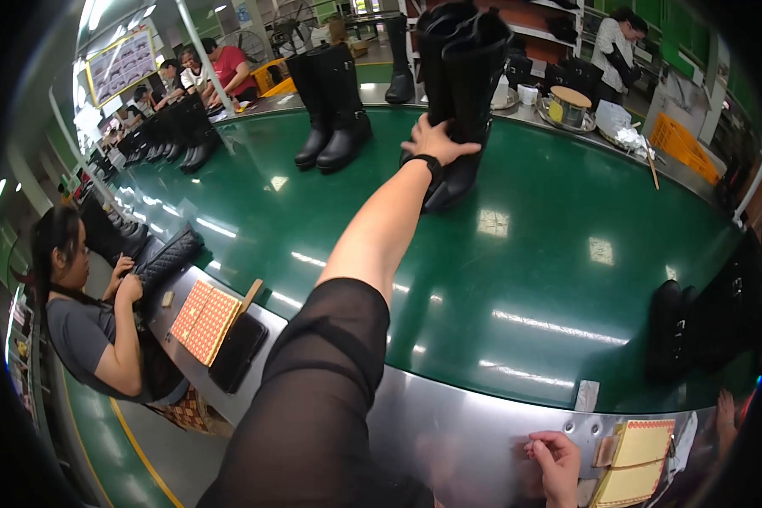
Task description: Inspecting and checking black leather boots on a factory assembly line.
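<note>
A pair of tall black boots (474, 76) stands upright on the far part of the green belt (525, 271). My left arm stretches out to them. Spread fingers and an outstretched thumb show on my left hand (438, 146), which lies against the lower shafts and seems to touch them without wrapping round. Low at the right, my right hand (557, 467) hovers by the metal table edge (466, 432). Its thumb and fingertips are pinched together; a tiny pale bit may be between them, too small to name.
Another black boot pair (330, 110) stands left of mine, and dark boots (694, 313) are at the right. A co-worker (93, 313) handles a quilted black boot shaft (165, 258). Nearby lie a patterned booklet (205, 322) and black phone (237, 354). A yellow pad (635, 461) lies beside my right hand.
</note>
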Tool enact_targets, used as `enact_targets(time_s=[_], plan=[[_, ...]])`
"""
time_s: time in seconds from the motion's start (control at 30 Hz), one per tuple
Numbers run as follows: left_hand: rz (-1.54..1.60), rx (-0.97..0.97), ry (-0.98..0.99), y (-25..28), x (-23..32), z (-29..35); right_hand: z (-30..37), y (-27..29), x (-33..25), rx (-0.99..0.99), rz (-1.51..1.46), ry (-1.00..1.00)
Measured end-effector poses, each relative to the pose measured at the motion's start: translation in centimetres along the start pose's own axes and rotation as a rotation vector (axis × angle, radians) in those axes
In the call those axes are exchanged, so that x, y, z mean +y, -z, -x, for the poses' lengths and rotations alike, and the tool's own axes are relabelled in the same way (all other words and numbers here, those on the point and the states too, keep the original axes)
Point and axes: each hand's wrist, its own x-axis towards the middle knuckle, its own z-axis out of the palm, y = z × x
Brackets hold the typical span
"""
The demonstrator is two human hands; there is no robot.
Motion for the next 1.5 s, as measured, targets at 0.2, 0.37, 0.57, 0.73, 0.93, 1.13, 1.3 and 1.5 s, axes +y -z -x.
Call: enact_targets(time_s=[0.2, 0.37, 0.57, 0.73, 0.93, 1.13, 1.3, 1.5], plan=[[-0.222, -0.055, 0.112, -6.3, -9.0, -0.8, -1.0, -0.6, -1.4, -0.074, 0.077, -0.008], [-0.214, -0.136, 0.17, -6.9, -6.9, -1.0, -1.2, -0.4, -1.3, -0.065, 0.167, 0.046], [-0.417, -0.09, -0.023, -7.7, -7.2, 1.2, -0.7, -0.8, -1.2, -0.078, 0.222, 0.075], [-0.531, 0.024, -0.227, -10.5, -7.3, 1.7, -0.7, -1.3, -2.2, -0.095, 0.287, 0.088], [-0.549, -0.008, -0.024, -10.2, -4.5, 0.1, -1.5, -1.5, -1.5, -0.056, 0.374, 0.221], [-0.496, -0.433, -0.263, -3.2, -0.3, 9.1, -1.3, -0.7, -0.7, -0.071, 0.41, 0.202], [0.051, -0.656, -0.372, 4.0, 1.4, 23.2, -0.9, -0.2, 0.8, -0.058, 0.176, 0.143], [0.354, -0.74, -0.182, 6.6, -0.5, 36.3, -0.4, -0.6, 1.1, -0.072, 0.16, 0.195]])
